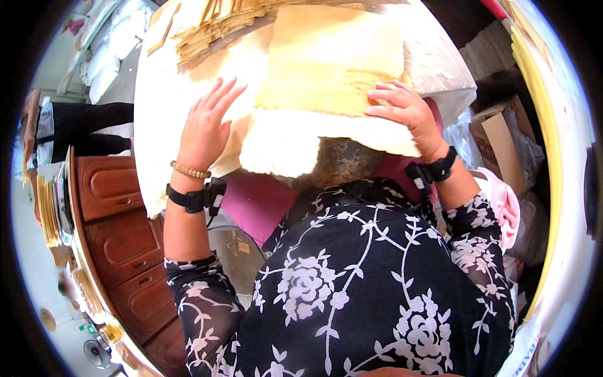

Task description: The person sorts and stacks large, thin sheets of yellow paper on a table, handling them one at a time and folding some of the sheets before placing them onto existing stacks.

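Here you are with both hands low over the work, and the flat, golden-tan rectangular sheet (333, 56) lies right in front of you, on top of the cream-white, ragged-edged sheet (282, 147) on the pale-covered table (457, 69). Your right hand (401, 108) is at the tan sheet's near right corner, fingers stretched and loosely spread, clenched on nothing that shows. Over on the left, your left hand (210, 116) is off to the side of it, fingers long and unclenched above the whitened surface; the glare is so strong there that I can't tell whether they touch.

Now the danger: that cream edge reaches out over your lap, so a forearm brushing it could drag both layers askew or rip the ragged border. Your beige beaded bracelet (190, 169) might catch it too. Up at the far left, the uneven stack of tan sheets (217, 25) could slide if a sleeve or elbow knocked it.
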The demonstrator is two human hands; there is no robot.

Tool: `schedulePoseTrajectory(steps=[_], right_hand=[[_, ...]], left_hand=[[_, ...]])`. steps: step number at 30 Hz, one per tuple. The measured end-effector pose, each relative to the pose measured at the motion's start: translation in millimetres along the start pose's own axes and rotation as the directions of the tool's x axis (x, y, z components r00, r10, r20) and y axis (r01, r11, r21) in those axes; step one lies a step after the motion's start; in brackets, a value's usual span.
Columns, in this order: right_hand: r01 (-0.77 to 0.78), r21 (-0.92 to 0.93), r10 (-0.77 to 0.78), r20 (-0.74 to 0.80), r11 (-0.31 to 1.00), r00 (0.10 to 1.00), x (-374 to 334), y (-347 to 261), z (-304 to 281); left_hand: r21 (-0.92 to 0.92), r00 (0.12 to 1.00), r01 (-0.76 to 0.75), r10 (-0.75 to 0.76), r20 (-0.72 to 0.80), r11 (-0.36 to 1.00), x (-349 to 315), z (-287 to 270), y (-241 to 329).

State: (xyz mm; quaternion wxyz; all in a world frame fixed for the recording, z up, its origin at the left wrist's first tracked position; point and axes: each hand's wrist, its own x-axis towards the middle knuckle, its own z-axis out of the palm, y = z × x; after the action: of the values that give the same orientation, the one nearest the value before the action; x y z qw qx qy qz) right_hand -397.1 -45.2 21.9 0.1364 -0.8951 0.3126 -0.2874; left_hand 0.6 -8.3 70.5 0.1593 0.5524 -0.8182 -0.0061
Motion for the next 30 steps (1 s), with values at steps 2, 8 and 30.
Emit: schedulePoseTrajectory(steps=[2,8,30], right_hand=[[-0.018,0.141,0.010,0.057,0.990,0.998,-9,14,-11],[-0.299,0.620,0.388,-0.009,0.726,0.922,-7,18,-10],[-0.684,-0.213,0.662,-0.176,0.697,0.729,44,30,-3]], left_hand=[[0.024,0.990,-0.051,0.047,0.129,0.998,5,6,7],[-0.629,0.975,-0.118,0.211,0.075,0.768,34,24,22],[0.068,0.988,-0.121,0.113,0.105,0.990,68,83,96]])
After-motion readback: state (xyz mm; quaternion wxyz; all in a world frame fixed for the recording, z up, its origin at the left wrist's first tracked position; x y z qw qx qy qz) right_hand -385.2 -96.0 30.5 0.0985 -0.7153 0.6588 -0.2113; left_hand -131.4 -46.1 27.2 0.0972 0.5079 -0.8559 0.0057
